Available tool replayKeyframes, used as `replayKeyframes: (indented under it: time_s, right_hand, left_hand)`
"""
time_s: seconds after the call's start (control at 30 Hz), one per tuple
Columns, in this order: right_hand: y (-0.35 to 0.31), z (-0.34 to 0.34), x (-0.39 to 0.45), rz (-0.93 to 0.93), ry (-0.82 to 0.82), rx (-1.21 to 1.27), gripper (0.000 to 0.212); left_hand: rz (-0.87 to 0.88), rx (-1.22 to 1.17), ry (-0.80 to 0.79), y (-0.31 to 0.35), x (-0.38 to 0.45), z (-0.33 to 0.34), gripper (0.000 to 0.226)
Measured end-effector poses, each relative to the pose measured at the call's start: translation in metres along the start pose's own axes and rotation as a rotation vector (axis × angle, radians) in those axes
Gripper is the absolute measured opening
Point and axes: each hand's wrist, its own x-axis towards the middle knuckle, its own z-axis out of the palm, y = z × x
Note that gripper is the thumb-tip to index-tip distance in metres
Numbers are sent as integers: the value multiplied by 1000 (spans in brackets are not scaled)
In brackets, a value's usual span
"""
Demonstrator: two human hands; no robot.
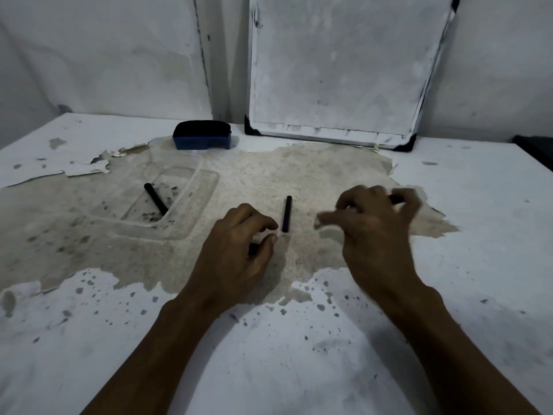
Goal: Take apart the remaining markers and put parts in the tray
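A black marker (286, 214) lies on the worn table (299, 339), pointing away from me, between my two hands. My left hand (239, 250) rests just left of the marker's near end. Its fingers are curled, and a small black piece (253, 249) shows under the thumb. My right hand (374, 232) hovers to the right of the marker, blurred by motion. Its fingers are curled, with a dark black piece (396, 199) at the fingertips. What either piece is cannot be made out.
A clear plastic tray (206, 187) at the left holds a second black marker (155, 199). A blue and black board eraser (202, 134) sits at the back. A smudged whiteboard (338, 70) leans on the wall behind. Peeled paint flakes (86, 167) lie at the far left.
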Motion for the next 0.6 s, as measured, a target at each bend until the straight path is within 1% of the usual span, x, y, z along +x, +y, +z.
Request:
replayKeyframes:
  time_s: [0.07, 0.1, 0.3, 0.37, 0.47, 0.53, 0.6]
  right_hand:
    - [-1, 2, 0, -85, -138, -66, 35]
    - [2, 1, 2, -105, -165, -72, 36]
    - [1, -14, 18, -152, -135, -77, 46]
    - [-2, -17, 20, -152, -129, -60, 46]
    - [0, -13, 20, -103, -196, -20, 47]
    - [5, -7, 17, -29, -226, 87, 51]
    - [11, -3, 11, 56, -218, 234, 49]
  left_hand:
    - [-6, 3, -5, 0, -1, 0, 16]
    - [-8, 2, -9, 0, -2, 1, 16]
    - [-23, 7, -4, 0, -1, 1, 16]
    - [-27, 4, -4, 0, -2, 1, 16]
    - [-28, 4, -3, 1, -3, 2, 17]
    - [-16, 19, -31, 4, -2, 5, 19]
    - [-2, 40, -63, 8, -1, 7, 24]
